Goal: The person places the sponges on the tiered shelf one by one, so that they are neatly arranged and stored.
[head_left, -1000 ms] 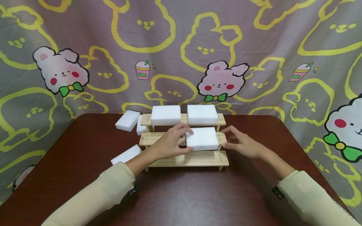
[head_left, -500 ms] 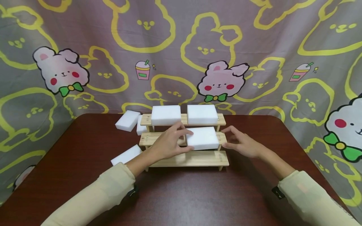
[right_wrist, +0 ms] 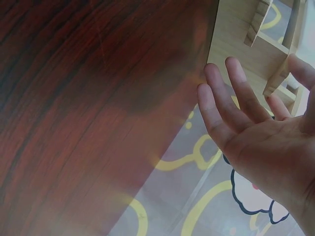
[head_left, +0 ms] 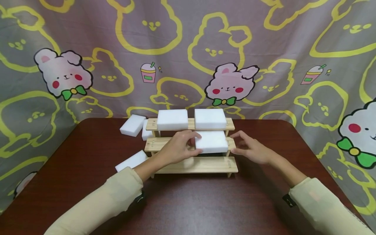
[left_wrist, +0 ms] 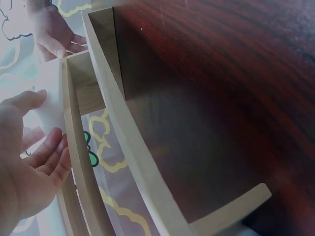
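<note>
A white foam block (head_left: 211, 142) lies toward the right of the middle step of a three-step wooden rack (head_left: 194, 165). My left hand (head_left: 179, 148) pinches this block at its left end, thumb at the front edge and index finger at the rear. In the left wrist view, the left hand (left_wrist: 32, 167) is beside the block, its other fingers near the step's edge. My right hand (head_left: 257, 151) is at the right end of the middle step, thumb and index finger at or very near the wood. In the right wrist view, the right hand (right_wrist: 266, 132) has its fingers extended, holding nothing.
Two more white blocks, a left one (head_left: 172, 119) and a right one (head_left: 210, 118), sit on the top step. Left of the rack, three blocks lie on the dark table (head_left: 188, 205): one behind (head_left: 133, 125), one partly hidden (head_left: 146, 132), one nearer (head_left: 131, 161). A patterned curtain (head_left: 182, 42) hangs behind.
The block in my left hand has shifted slightly backward and straightened, now roughly in line with the step. The left hand has moved a little with it; my right hand has stayed put.
</note>
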Motion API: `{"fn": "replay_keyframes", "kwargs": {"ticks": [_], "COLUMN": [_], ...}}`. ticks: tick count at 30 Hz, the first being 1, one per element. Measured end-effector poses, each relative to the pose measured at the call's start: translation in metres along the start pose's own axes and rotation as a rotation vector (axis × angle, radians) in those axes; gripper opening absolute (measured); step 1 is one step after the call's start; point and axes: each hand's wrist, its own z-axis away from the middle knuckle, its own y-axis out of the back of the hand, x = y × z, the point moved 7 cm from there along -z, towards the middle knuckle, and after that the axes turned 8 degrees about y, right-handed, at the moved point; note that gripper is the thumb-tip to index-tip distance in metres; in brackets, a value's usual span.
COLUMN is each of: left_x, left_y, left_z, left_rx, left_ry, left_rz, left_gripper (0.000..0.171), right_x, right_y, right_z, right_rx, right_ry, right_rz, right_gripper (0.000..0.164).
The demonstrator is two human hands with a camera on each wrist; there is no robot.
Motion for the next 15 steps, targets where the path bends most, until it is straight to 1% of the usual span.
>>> {"fn": "replay_keyframes", "kwargs": {"ticks": [10, 15], "left_x": [-0.0026, -0.0046], "left_y": [-0.0023, -0.0032], "left_z": [-0.0043, -0.0064], "left_rx": [-0.011, -0.025], "left_ry": [0.02, 0.038], "left_rz": [0.043, 0.05], "left_gripper": [0.038, 0.038], "right_x": [0.001, 0.0014], "right_y": [-0.0005, -0.0009], "right_z": [0.001, 0.0006], "right_rx": [-0.001, -0.002], "right_ry": [-0.018, -0.02], "right_rz": [0.006, 0.003], "right_gripper": [0.047, 0.048]}}
